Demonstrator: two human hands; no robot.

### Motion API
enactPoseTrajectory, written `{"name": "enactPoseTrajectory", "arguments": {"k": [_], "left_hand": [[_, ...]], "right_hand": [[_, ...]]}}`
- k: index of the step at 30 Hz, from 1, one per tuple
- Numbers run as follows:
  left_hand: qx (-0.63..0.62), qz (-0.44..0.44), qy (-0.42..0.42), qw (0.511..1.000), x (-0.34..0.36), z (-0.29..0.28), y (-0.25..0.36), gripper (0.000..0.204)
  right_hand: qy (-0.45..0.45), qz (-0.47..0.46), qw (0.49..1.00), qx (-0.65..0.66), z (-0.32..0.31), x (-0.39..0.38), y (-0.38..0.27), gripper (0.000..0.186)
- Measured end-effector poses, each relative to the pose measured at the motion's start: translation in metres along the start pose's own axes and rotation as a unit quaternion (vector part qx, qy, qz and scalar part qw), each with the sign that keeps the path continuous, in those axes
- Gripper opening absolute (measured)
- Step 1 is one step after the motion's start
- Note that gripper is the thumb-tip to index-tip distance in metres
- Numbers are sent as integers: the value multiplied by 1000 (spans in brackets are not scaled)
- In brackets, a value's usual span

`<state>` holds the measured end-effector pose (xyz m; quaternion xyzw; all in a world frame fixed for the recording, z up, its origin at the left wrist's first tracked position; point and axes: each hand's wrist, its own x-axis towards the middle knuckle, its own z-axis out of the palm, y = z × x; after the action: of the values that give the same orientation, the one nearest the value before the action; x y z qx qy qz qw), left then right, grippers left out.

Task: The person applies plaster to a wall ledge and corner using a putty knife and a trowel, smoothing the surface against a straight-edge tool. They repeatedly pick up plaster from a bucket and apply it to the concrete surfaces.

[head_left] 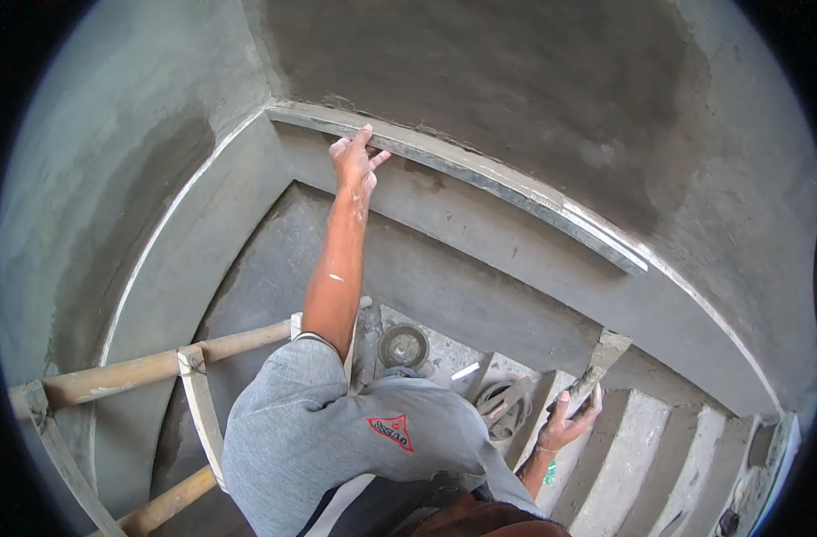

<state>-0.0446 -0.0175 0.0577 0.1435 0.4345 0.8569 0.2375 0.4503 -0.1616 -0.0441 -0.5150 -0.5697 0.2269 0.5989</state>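
Observation:
A long, thin straight bar (pixel 507 186) runs along the ledge at the foot of the damp, dark-plastered wall. My left arm reaches far forward, and my left hand (pixel 357 163) grips the bar near its left part, thumb on top and fingers at its underside. Lower down on the right, my right hand (pixel 570 425) is closed around a trowel (pixel 610 347) smeared with grey mortar. Its blade points up and away from me, apart from the bar. Dried mortar specks my left fingers and forearm.
Concrete stairs (pixel 619 461) descend at lower right. A round bucket (pixel 402 346) stands below, close to my left elbow. Beside the steps lies a dark coiled bundle (pixel 505 407). At lower left is a frame of round poles (pixel 149 371) and wooden slats. A smooth grey wall (pixel 167 80) curves along the left.

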Motion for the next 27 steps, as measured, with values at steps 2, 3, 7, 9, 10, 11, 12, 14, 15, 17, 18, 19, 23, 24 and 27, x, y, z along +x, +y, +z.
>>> {"name": "enactPoseTrajectory", "arguments": {"k": [2,3,7,9,10,11,12,14,15,17,18,19,23,24,27], "left_hand": [[-11,-11,5,1000,-4,6,1,17],[-12,-9,7,1000,-5,7,1,17],[0,-10,1,1000,-1,4,1,16],[3,-15,3,1000,-2,5,1,19],[3,-15,5,1000,1,4,-2,19],[5,-12,26,1000,5,3,-4,19],[8,-9,46,999,9,0,-7,19],[4,-17,49,999,7,4,-7,20],[0,-24,54,998,6,6,-7,20],[-8,-30,47,998,8,3,-8,22],[-18,-37,42,998,9,2,-9,24],[-17,-38,40,998,8,3,-9,24],[-57,-29,-4,998,2,0,-9,30],[-57,-38,-13,998,2,-1,-9,32],[-56,-34,-3,998,4,-1,-9,26]], "right_hand": [[12,-45,999,-29,1,1,-3,53],[10,-46,999,-27,1,1,-4,53],[-1,-25,1000,3,3,1,-7,53],[-2,-29,1000,4,2,1,-8,53],[-8,-32,999,-9,1,0,-8,53],[-14,-35,999,-22,0,-1,-8,53],[-15,-35,999,-22,0,-1,-8,53],[-13,-32,999,18,1,-3,-8,54],[-11,-32,999,17,0,-5,-8,54],[0,-40,999,-21,-2,-9,-5,54],[2,-40,999,-21,-3,-11,-3,54],[0,-16,1000,3,-3,-15,0,54],[1,-19,1000,14,-2,-20,6,52],[2,-18,1000,13,-3,-22,8,52],[-16,-3,1000,9,-8,-25,10,54]]}}
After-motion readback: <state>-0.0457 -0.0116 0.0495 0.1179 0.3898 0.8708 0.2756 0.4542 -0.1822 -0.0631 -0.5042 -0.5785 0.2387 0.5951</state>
